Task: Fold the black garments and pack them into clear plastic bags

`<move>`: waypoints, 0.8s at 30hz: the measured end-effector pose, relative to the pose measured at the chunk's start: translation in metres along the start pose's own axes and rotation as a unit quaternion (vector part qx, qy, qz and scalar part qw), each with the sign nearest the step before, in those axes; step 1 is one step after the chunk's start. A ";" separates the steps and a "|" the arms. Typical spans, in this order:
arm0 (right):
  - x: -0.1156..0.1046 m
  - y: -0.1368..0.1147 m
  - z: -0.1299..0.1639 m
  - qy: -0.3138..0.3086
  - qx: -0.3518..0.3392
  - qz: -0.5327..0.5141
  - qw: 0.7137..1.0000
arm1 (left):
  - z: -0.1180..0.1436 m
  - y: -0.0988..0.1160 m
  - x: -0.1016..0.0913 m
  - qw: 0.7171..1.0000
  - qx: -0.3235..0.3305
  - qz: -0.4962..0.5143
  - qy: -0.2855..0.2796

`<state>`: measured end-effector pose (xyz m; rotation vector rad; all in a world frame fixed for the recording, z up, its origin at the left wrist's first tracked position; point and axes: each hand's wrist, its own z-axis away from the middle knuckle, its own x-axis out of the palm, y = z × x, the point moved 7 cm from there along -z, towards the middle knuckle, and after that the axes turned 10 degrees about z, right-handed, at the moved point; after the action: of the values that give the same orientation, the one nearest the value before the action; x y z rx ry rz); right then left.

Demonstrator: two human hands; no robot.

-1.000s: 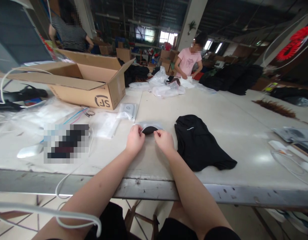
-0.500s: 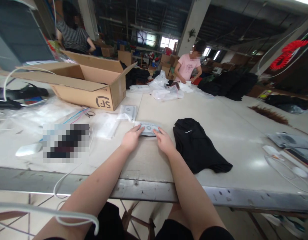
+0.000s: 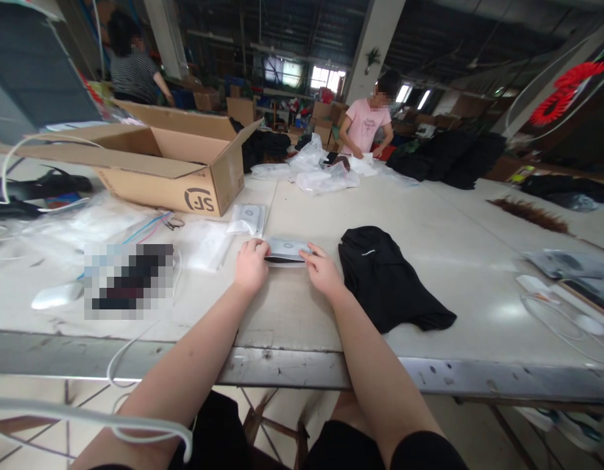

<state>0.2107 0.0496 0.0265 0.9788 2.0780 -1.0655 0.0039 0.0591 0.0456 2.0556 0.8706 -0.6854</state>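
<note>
A small flat plastic packet point(image 3: 286, 247), pale with a round grey print on top, lies on the table in front of me. A black strip shows along its near side, inside the clear plastic. My left hand point(image 3: 253, 264) is closed on the packet's left end, fingers curled over. At the right end my right hand point(image 3: 322, 269) grips the edge, its fingertips on the top face. To the right of that hand a folded black garment point(image 3: 387, 277) with a small light mark lies flat. A similar printed packet point(image 3: 247, 219) rests beyond my left hand.
An open cardboard box point(image 3: 169, 186) stands at the back left. Clear and white plastic bags point(image 3: 204, 243) lie left of my hands, near a white mouse point(image 3: 57, 294). A co-worker in a pink shirt point(image 3: 364, 124) handles something white across the table. Cables point(image 3: 561, 326) lie at the right.
My left fingers have gone from lying over the packet's top to curling at its left end. The black strip on the near side shows more. My right hand has hardly moved.
</note>
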 end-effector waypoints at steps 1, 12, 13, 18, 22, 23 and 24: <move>-0.002 -0.001 0.000 0.010 0.000 0.005 1.000 | 0.000 -0.002 -0.002 1.000 -0.007 0.004 0.004; -0.021 -0.002 -0.001 0.116 0.045 -0.035 0.992 | 0.018 0.045 -0.008 0.989 0.121 -0.029 -0.075; -0.020 -0.005 -0.001 0.111 0.040 -0.036 0.992 | 0.019 0.048 -0.006 0.988 0.127 -0.038 -0.080; -0.017 -0.015 -0.001 0.105 0.024 -0.064 0.992 | 0.021 0.053 0.002 0.980 0.153 -0.072 -0.101; -0.019 -0.019 -0.002 0.112 0.022 -0.084 0.990 | 0.018 0.050 -0.002 0.981 0.146 -0.096 -0.080; -0.020 -0.021 -0.002 0.112 0.016 -0.089 0.990 | 0.018 0.049 -0.003 0.982 0.145 -0.096 -0.074; -0.020 -0.023 -0.002 0.108 0.007 -0.094 0.990 | 0.017 0.047 -0.005 0.983 0.146 -0.092 -0.067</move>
<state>0.2028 0.0354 0.0526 0.9567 2.3815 -1.1110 0.0344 0.0222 0.0608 2.1698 0.9339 -1.0964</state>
